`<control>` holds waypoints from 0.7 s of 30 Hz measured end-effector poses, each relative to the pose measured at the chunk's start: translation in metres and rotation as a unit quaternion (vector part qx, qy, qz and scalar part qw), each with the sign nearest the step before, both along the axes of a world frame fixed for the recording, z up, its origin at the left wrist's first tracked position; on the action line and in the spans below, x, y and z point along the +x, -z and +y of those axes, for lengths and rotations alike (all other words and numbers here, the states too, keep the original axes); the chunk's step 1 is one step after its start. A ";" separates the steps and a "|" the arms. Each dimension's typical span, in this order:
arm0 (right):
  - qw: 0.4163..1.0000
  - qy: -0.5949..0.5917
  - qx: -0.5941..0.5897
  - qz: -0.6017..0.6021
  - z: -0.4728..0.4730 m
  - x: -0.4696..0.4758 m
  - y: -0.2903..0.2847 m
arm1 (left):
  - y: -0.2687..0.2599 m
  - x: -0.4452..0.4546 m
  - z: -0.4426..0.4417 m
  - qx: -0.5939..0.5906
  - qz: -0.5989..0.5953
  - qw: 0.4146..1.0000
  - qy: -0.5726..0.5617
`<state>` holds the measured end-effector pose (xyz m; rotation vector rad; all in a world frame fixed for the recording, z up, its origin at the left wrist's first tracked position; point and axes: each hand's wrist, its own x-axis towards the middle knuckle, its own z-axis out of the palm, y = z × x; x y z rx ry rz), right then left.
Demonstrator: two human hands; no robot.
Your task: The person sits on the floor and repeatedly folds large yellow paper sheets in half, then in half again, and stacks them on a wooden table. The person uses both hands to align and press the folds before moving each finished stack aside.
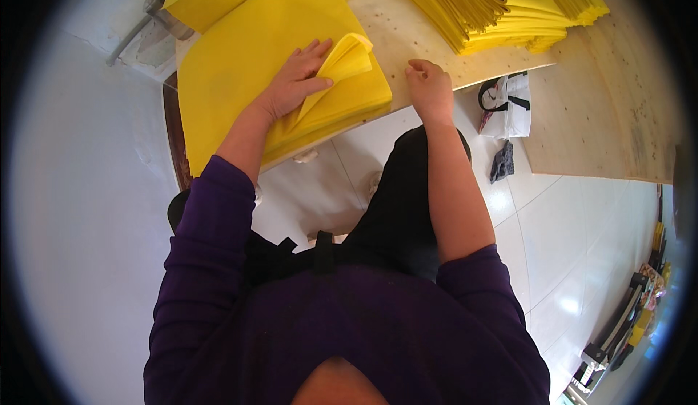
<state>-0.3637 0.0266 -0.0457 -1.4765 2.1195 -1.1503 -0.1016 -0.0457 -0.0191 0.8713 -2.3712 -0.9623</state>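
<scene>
A stack of yellow sheets [256,61], seemingly nonwoven fabric, lies on the wooden tabletop [381,18] before me. My left hand [300,80] rests on it with fingers spread. Its thumb touches a folded-back flap [349,58] near the stack's right side; the flap stands partly raised, showing several creased layers. To the right of the stack, my right hand [431,86] is over the table's front edge. Its fingers are curled in, and I see nothing between them.
More folded yellow sheets [512,34] are piled at the back right. At the left wall stands a metal cylinder [172,20] with a rod. A white bag [507,108] with black handles and a grey cloth [502,162] are on the floor, beside a wooden board [594,127].
</scene>
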 end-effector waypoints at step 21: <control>0.940 -0.300 -0.093 -0.135 -0.029 0.033 -0.028 | -0.025 -0.005 0.022 -0.131 -0.091 0.987 -0.011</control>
